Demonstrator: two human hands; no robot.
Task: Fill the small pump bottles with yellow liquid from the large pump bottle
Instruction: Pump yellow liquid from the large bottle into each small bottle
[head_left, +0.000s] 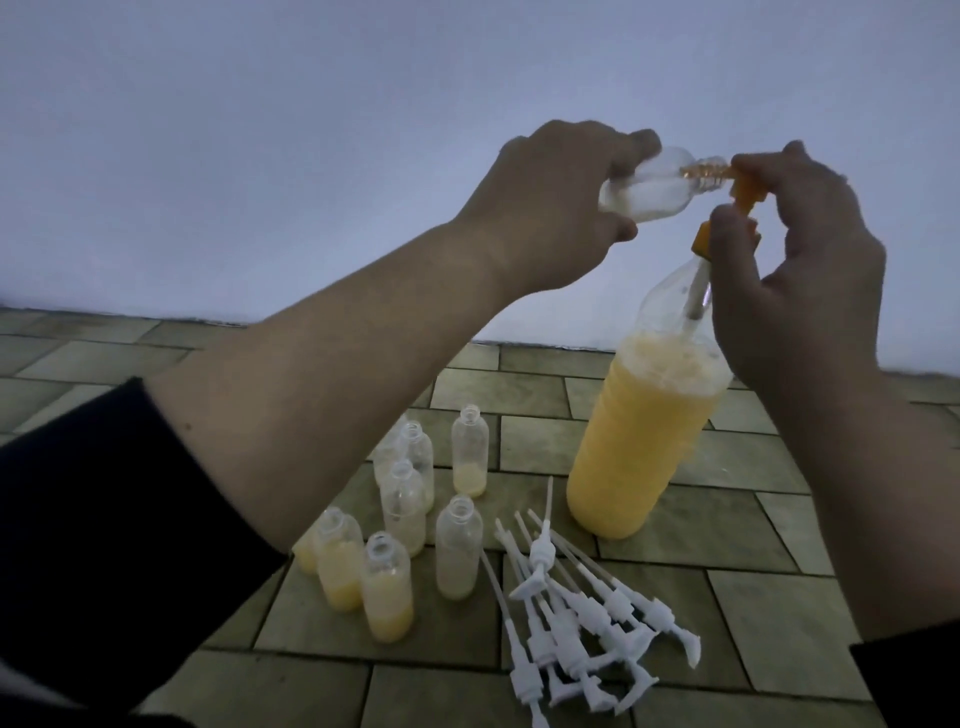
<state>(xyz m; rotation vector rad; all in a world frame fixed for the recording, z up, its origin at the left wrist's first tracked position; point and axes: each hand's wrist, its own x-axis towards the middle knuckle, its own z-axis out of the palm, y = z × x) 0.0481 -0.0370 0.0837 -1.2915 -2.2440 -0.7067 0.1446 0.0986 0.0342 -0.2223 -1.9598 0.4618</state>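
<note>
The job looks partly done. On the tiled counter, the standing small bottles on the left all lack caps; a few hold yellow liquid in their lower part, others look almost empty. Just right of them the white pump tops lie in a loose pile, none fitted.

Above, the left hand grips a clear small bottle tilted on its side, its mouth over the orange pump spout. The right hand curls round that pump head on the large bottle, which stands mostly full.
</note>
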